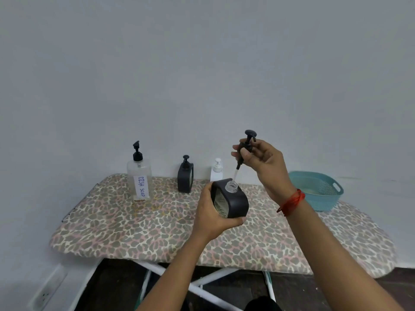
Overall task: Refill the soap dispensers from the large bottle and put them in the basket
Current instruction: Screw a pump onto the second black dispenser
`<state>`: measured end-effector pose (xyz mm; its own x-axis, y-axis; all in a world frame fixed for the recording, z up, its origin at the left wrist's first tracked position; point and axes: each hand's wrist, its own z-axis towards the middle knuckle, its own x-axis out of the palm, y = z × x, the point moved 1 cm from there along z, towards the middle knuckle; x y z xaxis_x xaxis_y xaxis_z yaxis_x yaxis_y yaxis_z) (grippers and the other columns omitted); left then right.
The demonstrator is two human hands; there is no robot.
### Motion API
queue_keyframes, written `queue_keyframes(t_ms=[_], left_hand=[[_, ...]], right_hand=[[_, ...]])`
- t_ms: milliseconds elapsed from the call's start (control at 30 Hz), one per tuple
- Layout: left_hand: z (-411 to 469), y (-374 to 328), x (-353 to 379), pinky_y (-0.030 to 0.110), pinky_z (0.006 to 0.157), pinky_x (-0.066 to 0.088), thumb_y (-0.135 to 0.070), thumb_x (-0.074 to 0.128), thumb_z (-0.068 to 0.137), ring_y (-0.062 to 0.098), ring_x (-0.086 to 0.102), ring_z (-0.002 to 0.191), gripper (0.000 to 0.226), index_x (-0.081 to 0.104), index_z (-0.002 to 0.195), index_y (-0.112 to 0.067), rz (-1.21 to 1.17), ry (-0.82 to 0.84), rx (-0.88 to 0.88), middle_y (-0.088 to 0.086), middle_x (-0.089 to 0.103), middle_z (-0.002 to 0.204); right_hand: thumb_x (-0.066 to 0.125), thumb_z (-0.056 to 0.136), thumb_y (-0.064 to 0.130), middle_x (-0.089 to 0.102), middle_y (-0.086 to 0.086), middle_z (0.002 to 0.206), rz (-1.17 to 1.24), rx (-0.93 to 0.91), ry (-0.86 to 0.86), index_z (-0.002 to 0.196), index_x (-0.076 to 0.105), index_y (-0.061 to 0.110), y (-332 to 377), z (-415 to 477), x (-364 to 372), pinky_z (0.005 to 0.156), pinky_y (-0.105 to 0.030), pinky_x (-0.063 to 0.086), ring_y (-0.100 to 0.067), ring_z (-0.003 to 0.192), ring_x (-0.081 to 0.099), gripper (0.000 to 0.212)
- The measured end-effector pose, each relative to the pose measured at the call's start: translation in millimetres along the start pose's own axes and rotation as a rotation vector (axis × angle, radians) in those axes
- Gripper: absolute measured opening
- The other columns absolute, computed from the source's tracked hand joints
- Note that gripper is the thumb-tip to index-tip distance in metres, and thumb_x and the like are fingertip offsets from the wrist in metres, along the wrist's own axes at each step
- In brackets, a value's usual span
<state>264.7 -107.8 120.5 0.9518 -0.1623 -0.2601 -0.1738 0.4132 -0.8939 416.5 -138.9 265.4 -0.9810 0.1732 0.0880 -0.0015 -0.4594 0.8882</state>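
My left hand [212, 217] grips a black square soap dispenser [233, 202], tilted, above the board, its clear threaded neck uncovered. My right hand [261, 161] pinches the black pump head [246, 142] just above it; the pump's clear tube dips into the neck. A tall clear bottle labelled DISH SOAP [139, 176] with a black pump stands at the back left. A second black dispenser [185, 178] and a small white dispenser [217, 170] stand along the wall. A teal basket [318, 190] lies at the right.
Everything rests on a leopard-print ironing board [139, 223] with white crossed legs, set against a plain grey wall. A red string bracelet circles my right wrist. A wall socket sits low at the left, over dark flooring.
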Motion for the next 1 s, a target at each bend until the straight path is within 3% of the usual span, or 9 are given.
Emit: queue_keyframes(t_ms=[167,267,367,567,667,800,933,1000], left_hand=[[-5,-27,-8,0.009,0.093,0.045,-0.039,0.101,0.048,-0.005,0.054,0.12,0.104,0.042,0.134,-0.036,0.01,0.002,0.047,-0.032,0.05,0.124],[-10,-32,-10,0.016,0.096,0.048,-0.042,0.1,0.047,-0.004,0.055,0.12,0.105,0.042,0.134,-0.036,0.009,0.003,0.035,-0.027,0.052,0.127],[-12,-43,-13,0.013,0.095,0.046,-0.045,0.1,0.047,-0.006,0.053,0.12,0.107,0.041,0.136,-0.036,0.007,-0.008,0.046,-0.027,0.051,0.128],[-12,-74,-23,0.021,0.095,0.053,-0.042,0.1,0.049,-0.002,0.059,0.117,0.102,0.044,0.133,-0.038,-0.024,-0.026,0.087,-0.024,0.057,0.126],[-14,-86,-30,0.021,0.092,0.054,-0.038,0.1,0.05,-0.003,0.06,0.114,0.095,0.046,0.129,-0.043,-0.021,-0.044,0.119,-0.024,0.059,0.123],[-14,-100,-36,0.031,0.092,0.058,-0.039,0.099,0.05,0.002,0.063,0.113,0.094,0.048,0.128,-0.041,-0.028,-0.067,0.14,-0.019,0.061,0.124],[-16,-106,-35,0.036,0.091,0.059,-0.04,0.098,0.049,0.006,0.064,0.113,0.092,0.05,0.128,-0.039,-0.016,-0.091,0.145,-0.016,0.062,0.124],[-16,-109,-34,0.035,0.091,0.058,-0.043,0.098,0.048,0.006,0.063,0.113,0.092,0.05,0.127,-0.04,0.008,-0.099,0.16,-0.017,0.06,0.123]], right_hand=[[0.061,0.096,-0.001,0.073,-0.019,0.113,0.019,-0.071,-0.049,0.12,0.063,-0.001,35,-9,1,0.095,-0.039,0.057,-0.032,0.103,0.073,0.025],[0.06,0.097,0.0,0.073,-0.018,0.113,0.003,-0.099,-0.027,0.121,0.063,0.0,52,-9,1,0.094,-0.038,0.057,-0.032,0.104,0.073,0.025],[0.062,0.095,0.0,0.074,-0.017,0.112,-0.022,-0.062,0.002,0.12,0.065,0.002,51,-15,6,0.098,-0.042,0.056,-0.031,0.105,0.072,0.025],[0.069,0.093,0.009,0.076,0.001,0.113,-0.197,0.009,0.046,0.116,0.069,0.012,28,-36,14,0.105,-0.044,0.051,-0.013,0.115,0.068,0.024],[0.071,0.092,0.012,0.076,0.002,0.113,-0.213,0.041,0.052,0.115,0.071,0.013,26,-41,13,0.104,-0.046,0.052,-0.014,0.113,0.069,0.023],[0.074,0.091,0.017,0.076,0.003,0.113,-0.224,0.053,0.061,0.113,0.074,0.018,29,-46,18,0.104,-0.049,0.051,-0.015,0.114,0.068,0.023],[0.086,0.077,0.034,0.073,0.013,0.107,-0.367,0.044,-0.07,0.093,0.072,0.026,29,-44,19,0.09,-0.043,0.054,-0.014,0.101,0.067,0.023],[0.091,0.069,0.041,0.068,0.007,0.098,-0.41,0.098,-0.14,0.084,0.062,0.02,29,-41,19,0.075,-0.034,0.051,-0.016,0.086,0.06,0.039]])
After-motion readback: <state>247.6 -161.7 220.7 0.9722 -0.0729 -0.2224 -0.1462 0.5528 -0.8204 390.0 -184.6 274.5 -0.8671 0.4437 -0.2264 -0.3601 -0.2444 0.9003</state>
